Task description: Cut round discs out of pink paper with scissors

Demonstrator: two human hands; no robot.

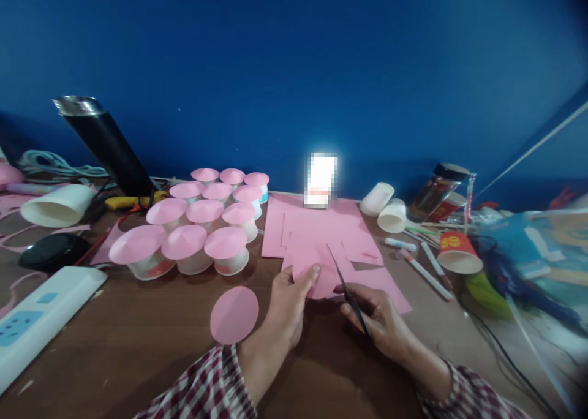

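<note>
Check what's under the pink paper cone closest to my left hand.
Under that pink cone is a paper cup: its white lower side shows, with a reddish patch. The cone covers the upper part, so the rim and inside can't be seen.

Near the centre, the bright screen is pixelated — its content unreadable. The pink paper hides most of the left hand's fingers; the right hand partly covers the scissors. At lower left, the frame's edge cuts off the power strip; at far right, blue packaging blurs.
</note>
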